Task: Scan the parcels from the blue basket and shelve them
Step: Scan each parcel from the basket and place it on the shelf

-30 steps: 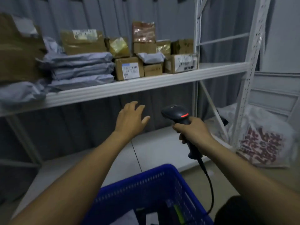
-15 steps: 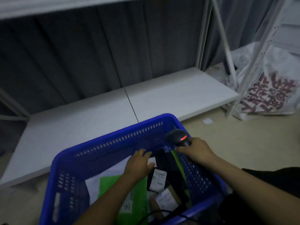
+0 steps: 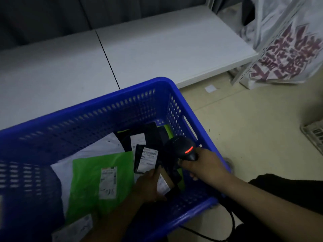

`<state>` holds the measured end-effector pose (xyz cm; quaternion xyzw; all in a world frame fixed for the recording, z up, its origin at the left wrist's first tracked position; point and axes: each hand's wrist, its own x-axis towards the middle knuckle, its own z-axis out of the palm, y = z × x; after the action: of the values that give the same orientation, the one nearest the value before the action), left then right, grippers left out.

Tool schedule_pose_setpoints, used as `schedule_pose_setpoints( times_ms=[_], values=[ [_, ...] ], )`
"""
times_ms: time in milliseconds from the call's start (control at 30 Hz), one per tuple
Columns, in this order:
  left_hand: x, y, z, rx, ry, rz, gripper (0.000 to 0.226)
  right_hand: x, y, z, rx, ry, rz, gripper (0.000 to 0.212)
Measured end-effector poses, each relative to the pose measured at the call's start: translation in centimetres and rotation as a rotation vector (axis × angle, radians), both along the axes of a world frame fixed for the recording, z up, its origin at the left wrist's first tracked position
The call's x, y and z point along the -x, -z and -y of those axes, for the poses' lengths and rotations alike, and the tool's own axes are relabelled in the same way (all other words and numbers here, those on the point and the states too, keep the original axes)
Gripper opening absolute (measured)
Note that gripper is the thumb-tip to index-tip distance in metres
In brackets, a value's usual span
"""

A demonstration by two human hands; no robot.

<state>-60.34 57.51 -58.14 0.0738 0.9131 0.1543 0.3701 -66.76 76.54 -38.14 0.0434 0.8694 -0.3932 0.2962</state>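
- The blue perforated plastic basket [image 3: 87, 123] stands on the beige floor [image 3: 244, 128], with its far rim against the low white shelf board [image 3: 157, 49].
- Several parcels lie inside the basket. A green plastic mailer with a white label [image 3: 90, 180] lies flat at the near middle, and a white plastic mailer [image 3: 104, 145] lies under it toward the far side.
- A small black parcel with a white label [image 3: 146, 159] lies just right of the green mailer, tilted, among other dark parcels that are too dim to tell apart.
- The left hand [image 3: 148, 186] reaches into the near right part of the basket. Its fingers are curled round a brown parcel with a white label [image 3: 164, 182], just near of the small black parcel.
- The right hand [image 3: 204, 165] is wrapped round the handle of a black handheld barcode scanner [image 3: 181, 149] at the basket's right wall. The scanner's head is inside the basket and shows a red light on top.
- The scanner's black cable [image 3: 230, 220] loops down outside the basket's near right corner.
- A white plastic sack printed with dark red characters [image 3: 288, 58] leans at the far right behind a white shelf upright [image 3: 258, 55].
- A small white paper scrap [image 3: 210, 88] lies on the floor near the shelf edge.
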Motion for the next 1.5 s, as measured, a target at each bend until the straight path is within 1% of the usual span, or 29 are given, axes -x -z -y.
schedule_pose_setpoints(
  times_ms=[67,133,200,267,333,367,467,567,633,700,767,833,867,933,1000,1033,1100,1200,1267,1367,1500],
  values=[
    [-0.5,0.7,0.0,0.019,0.012,-0.025,0.135,0.0,-0.1,0.1,0.015,0.023,0.012,0.018],
    [-0.5,0.9,0.1,0.029,0.001,-0.061,0.131,0.0,-0.3,0.2,0.033,0.039,0.019,0.017],
    [-0.3,0.7,0.3,-0.011,-0.045,-0.080,0.128,-0.1,-0.5,0.5,0.056,0.053,0.035,0.016],
    [0.1,-0.2,0.7,-0.088,-0.150,-0.090,0.131,-0.2,-0.8,0.8,0.072,0.057,0.043,0.016],
    [0.6,-1.8,1.1,-0.217,-0.313,-0.130,0.134,-0.2,-1.2,1.2,0.083,0.060,0.025,0.017],
    [0.9,-2.8,1.2,-0.291,-0.412,-0.172,0.132,-0.2,-1.4,1.4,0.089,0.065,0.009,0.017],
    [1.8,-7.0,1.3,-0.480,-0.714,-0.304,0.108,-0.3,-2.1,2.2,0.142,0.130,-0.025,0.015],
    [2.3,-11.9,1.4,-0.665,-0.995,-0.400,0.084,-0.5,-2.7,3.2,0.291,0.216,0.034,0.016],
    [1.9,-15.0,1.6,-0.784,-1.099,-0.423,0.065,-0.7,-3.4,3.8,0.423,0.243,0.111,0.013],
    [1.2,-17.0,2.2,-0.868,-1.105,-0.439,0.055,-0.9,-4.2,4.5,0.566,0.268,0.170,0.014],
    [0.3,-18.8,3.1,-0.949,-1.091,-0.437,0.058,-0.9,-5.2,5.3,0.739,0.343,0.219,0.013],
    [-0.4,-20.1,4.5,-1.068,-1.063,-0.360,0.076,-0.8,-6.2,6.1,0.891,0.424,0.283,0.016],
    [-0.8,-20.7,5.1,-1.112,-1.018,-0.305,0.087,-0.7,-6.5,6.4,0.921,0.449,0.302,0.019],
    [-1.7,-21.4,6.1,-1.127,-0.930,-0.234,0.104,-0.4,-6.7,6.8,0.912,0.456,0.310,0.028],
    [-2.4,-21.7,7.1,-1.080,-0.916,-0.236,0.110,-0.2,-6.8,7.3,0.884,0.404,0.311,0.036],
    [-2.7,-21.8,7.6,-1.041,-0.936,-0.253,0.110,-0.2,-7.0,7.5,0.872,0.363,0.305,0.035],
    [-3.1,-22.0,9.1,-0.954,-1.003,-0.309,0.104,-0.2,-7.6,8.1,0.809,0.250,0.242,0.025],
    [-4.0,-22.5,11.8,-0.817,-1.113,-0.400,0.078,0.0,-8.3,8.5,0.556,-0.057,0.038,0.015],
    [-5.1,-22.5,13.9,-0.740,-1.170,-0.442,0.068,0.1,-8.6,8.5,0.408,-0.262,-0.057,0.014],
    [-7.1,-22.1,16.3,-0.683,-1.268,-0.447,0.066,0.1,-9.0,8.8,0.283,-0.432,-0.137,0.016],
    [-8.8,-21.8,18.0,-0.645,-1.349,-0.467,0.067,-0.3,-9.5,9.3,0.223,-0.545,-0.147,0.019]
  ],
)
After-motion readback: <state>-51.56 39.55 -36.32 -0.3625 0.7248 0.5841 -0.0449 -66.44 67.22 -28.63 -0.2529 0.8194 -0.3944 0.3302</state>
